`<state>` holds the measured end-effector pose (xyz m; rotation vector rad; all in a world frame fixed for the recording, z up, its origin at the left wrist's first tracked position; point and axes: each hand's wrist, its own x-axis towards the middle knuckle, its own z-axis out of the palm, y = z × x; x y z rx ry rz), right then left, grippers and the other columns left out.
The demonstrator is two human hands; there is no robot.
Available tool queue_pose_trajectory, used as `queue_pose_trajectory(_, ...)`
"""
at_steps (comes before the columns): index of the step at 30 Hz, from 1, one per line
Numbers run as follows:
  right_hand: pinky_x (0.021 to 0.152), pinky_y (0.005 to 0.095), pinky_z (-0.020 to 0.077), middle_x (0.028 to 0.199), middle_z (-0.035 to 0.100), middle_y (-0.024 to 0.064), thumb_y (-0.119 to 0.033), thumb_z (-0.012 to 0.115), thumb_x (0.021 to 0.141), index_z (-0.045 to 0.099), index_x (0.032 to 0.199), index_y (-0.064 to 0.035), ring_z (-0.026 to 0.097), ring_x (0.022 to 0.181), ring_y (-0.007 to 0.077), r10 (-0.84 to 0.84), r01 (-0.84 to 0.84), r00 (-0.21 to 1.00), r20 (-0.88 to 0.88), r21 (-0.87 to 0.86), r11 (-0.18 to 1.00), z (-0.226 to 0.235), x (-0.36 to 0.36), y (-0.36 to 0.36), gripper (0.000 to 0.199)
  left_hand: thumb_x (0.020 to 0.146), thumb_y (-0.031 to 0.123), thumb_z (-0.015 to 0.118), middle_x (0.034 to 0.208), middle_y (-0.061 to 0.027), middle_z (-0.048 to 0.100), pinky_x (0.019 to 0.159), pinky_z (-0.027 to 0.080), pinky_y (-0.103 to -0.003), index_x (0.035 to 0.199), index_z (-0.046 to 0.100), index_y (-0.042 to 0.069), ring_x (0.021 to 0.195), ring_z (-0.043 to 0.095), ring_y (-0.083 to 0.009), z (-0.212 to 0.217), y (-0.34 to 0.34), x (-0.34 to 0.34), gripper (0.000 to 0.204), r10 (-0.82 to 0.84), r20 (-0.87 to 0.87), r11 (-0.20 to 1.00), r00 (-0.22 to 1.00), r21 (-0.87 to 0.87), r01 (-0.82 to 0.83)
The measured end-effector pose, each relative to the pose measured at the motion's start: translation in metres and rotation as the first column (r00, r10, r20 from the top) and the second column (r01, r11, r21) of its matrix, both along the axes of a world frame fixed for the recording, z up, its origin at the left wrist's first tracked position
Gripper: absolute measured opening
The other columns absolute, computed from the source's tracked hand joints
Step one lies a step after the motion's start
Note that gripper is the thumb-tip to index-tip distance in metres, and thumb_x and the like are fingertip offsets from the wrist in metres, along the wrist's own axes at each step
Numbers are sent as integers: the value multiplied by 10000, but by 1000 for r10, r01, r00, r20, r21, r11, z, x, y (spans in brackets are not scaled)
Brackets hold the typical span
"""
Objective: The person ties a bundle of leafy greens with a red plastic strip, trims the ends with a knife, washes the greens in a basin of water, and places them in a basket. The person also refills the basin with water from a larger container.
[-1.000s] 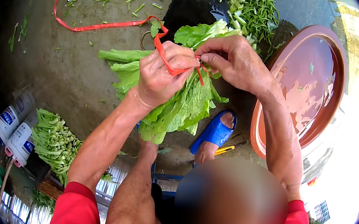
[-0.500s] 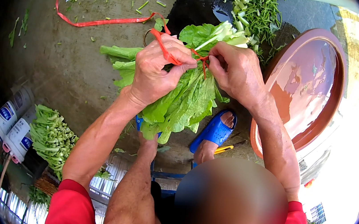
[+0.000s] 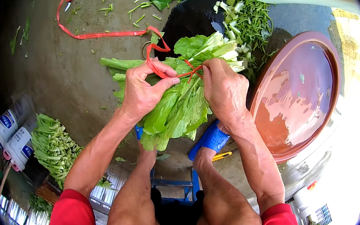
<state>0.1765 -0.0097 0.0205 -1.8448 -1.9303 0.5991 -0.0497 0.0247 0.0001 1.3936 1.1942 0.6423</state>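
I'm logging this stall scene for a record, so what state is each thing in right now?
Left hand: closed on the greens, red string under the thumb.
Right hand: pinching the string at the stems.
Greens: bunched, held off the ground, string wound round the stems.
Red string: one end on the bunch, the rest trailing loose on the ground.
Basin: filled with water.
Second greens: lying piled at lower left.
Scraps: scattered.

Partly hidden greens, string and surroundings

The left hand (image 3: 142, 91) and right hand (image 3: 224, 91) cover the middle of the leafy green bunch (image 3: 179, 108) and where the red string (image 3: 102, 34) wraps it. White bottles (image 3: 12, 133) and the brown basin (image 3: 300, 93) curve blurred toward the rim.
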Motion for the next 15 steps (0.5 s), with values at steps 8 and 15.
queue_pose_trajectory(8, 560, 355, 523, 700, 695, 112, -173, 785, 963, 734, 873, 6, 660, 574, 192, -567, 297, 818, -98, -772, 562, 35, 58, -233, 206, 919, 77, 846, 1066, -61, 709, 936, 536, -360, 1107, 697, -3, 994, 659, -169, 27, -6, -55, 253, 155, -339, 980, 928, -69, -189)
queue_pose_trajectory(15, 600, 398, 654, 892, 784, 121, -651, 860, 839, 703, 956, -34, 788, 742, 205, -760, 485, 419, 497, -830, -276, -87, 76, -401, 647, 922, 58, 777, 1265, -108, 711, 1080, 474, -459, 1203, 741, 48, 1206, 613, -340, 46, 29, 11, 284, -259, -558, 739, 788, 411, 534)
